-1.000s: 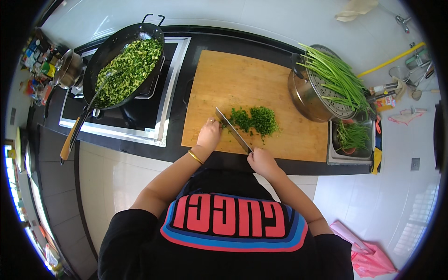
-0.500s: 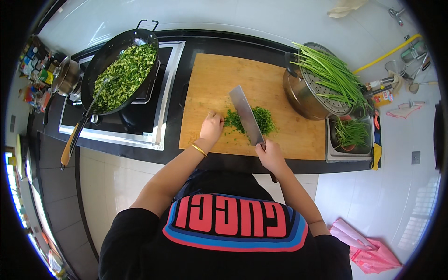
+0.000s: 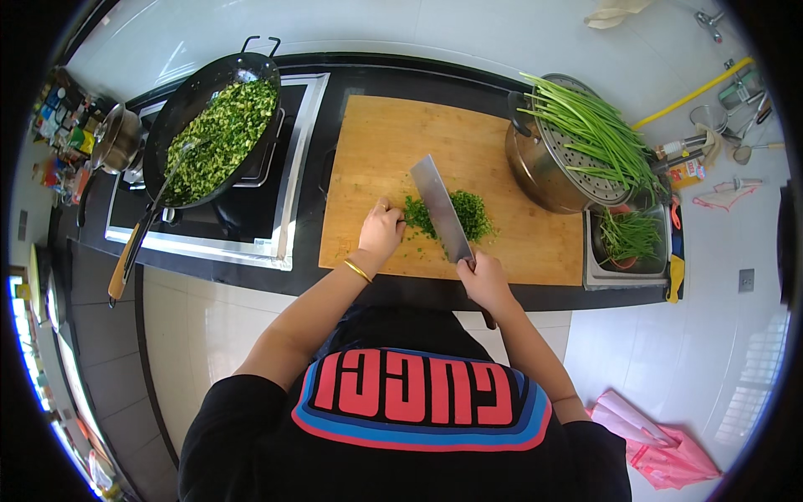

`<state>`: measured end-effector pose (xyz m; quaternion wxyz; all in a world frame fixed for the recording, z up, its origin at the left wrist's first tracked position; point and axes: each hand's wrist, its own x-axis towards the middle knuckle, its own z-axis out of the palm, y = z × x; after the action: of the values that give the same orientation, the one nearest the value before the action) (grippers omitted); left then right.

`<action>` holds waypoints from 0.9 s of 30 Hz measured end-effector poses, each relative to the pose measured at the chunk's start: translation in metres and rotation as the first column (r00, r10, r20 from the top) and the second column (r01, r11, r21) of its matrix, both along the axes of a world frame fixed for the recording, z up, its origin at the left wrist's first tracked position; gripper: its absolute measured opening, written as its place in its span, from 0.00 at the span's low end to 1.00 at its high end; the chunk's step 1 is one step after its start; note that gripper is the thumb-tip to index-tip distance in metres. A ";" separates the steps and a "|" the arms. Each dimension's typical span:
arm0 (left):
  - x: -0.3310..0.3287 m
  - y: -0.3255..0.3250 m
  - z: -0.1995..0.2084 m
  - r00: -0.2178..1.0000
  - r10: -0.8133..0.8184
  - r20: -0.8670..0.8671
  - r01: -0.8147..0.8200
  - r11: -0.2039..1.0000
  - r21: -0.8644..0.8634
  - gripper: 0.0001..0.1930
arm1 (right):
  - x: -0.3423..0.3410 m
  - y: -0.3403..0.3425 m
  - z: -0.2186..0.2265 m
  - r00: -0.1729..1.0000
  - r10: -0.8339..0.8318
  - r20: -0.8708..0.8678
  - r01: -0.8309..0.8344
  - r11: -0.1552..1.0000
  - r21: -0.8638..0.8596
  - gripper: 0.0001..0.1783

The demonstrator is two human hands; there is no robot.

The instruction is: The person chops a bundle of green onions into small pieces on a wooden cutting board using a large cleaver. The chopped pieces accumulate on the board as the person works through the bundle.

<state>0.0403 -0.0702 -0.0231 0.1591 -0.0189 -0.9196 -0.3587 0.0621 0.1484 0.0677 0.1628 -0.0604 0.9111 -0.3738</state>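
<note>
A large cleaver [image 3: 439, 205] slants across the wooden cutting board [image 3: 393, 125], its blade over the green heap. My right hand [image 3: 485, 280] is closed around its handle at the board's near edge. Finely chopped chives [image 3: 473, 216] lie mostly right of the blade, with more between the blade and my left hand. Bent at the left end of these greens, the fingers of my left hand [image 3: 382, 227] press together on the chives there. How much they hold is hidden under them.
Left, a wok [image 3: 155, 159] of chopped greens with a spatula stands on the stove [image 3: 284, 217], beside a small pot [image 3: 117, 138]. Right, long chives [image 3: 594, 134] lie on a steamer pot [image 3: 535, 171]. More greens [image 3: 627, 238] are in the sink [image 3: 590, 272].
Almost nothing differs. The view has shifted very slightly; both hands and the cleaver keep nearly the same places, with the left fingers curled a little more.
</note>
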 end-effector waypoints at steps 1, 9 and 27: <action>0.000 0.001 -0.001 1.000 0.002 0.009 -0.002 1.000 -0.011 0.07 | 0.000 0.000 -0.001 1.000 -0.003 -0.002 0.003 1.000 0.005 0.14; 0.006 0.006 -0.005 0.998 0.056 -0.013 -0.058 0.981 -0.185 0.03 | 0.001 -0.005 0.011 0.996 0.087 -0.011 -0.086 0.994 0.068 0.13; 0.019 0.005 -0.011 0.997 0.078 0.028 -0.072 0.985 -0.159 0.05 | 0.012 -0.016 -0.005 0.963 0.266 0.046 -0.269 0.928 0.256 0.09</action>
<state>0.0594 -0.0649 -0.0339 0.1547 0.0094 -0.9478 -0.2788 0.0740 0.1327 0.0628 0.2234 -0.1601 0.9347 -0.2255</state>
